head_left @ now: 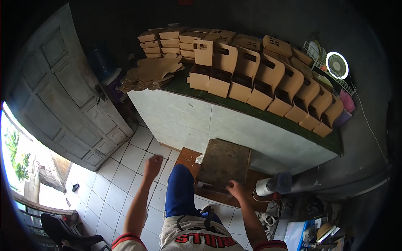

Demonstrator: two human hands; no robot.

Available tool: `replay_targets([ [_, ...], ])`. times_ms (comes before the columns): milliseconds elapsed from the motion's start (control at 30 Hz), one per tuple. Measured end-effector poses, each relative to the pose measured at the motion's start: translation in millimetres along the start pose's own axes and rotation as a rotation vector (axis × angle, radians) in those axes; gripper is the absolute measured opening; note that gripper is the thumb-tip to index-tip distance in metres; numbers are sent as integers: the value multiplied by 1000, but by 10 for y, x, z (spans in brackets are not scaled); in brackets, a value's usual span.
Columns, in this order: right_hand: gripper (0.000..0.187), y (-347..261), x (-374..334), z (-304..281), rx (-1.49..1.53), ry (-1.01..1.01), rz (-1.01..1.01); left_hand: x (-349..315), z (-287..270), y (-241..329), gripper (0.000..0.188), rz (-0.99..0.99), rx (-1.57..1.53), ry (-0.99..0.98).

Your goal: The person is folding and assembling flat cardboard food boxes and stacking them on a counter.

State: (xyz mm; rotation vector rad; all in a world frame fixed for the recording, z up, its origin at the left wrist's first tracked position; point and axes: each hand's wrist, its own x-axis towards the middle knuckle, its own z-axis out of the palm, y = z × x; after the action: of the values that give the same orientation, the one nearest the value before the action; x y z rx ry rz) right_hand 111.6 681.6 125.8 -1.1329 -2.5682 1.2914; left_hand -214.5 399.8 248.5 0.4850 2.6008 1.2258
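Lull between handlings, as judged (clock from wearer, 12 ahead): right hand (235, 189) at 1 o'clock, forearm reaching forward, fingers bent beside the near edge of a worn brown board (225, 161) between 12 and 1; whether it grips anything, cannot tell. Firm hold there would call for fingers closing on that edge. Left hand (153, 165) at 11, raised over floor tiles (109, 194), loosely curled, apparently unladen.

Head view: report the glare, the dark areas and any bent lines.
In the head view, daylight past the door washes out white and the rim of the fan glows; head view, the wall behind the boxes sinks near black; head view, the edge of the counter bows, likely from the lens.
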Motion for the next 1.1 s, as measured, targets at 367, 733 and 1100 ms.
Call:
replay_targets([
  [367, 105, -427, 1177, 443, -494, -297, 180, 2919, -514, 2018, 29, 649, 118, 262],
  [733, 113, -562, 1563, 201, -283, -533, 736, 3872, -189, 2072, 27, 613, 455, -15],
  [1100, 90, -770, 1401, 241, -297, -366, 551, 3959, -435, 2127, 21, 326, 12, 133],
])
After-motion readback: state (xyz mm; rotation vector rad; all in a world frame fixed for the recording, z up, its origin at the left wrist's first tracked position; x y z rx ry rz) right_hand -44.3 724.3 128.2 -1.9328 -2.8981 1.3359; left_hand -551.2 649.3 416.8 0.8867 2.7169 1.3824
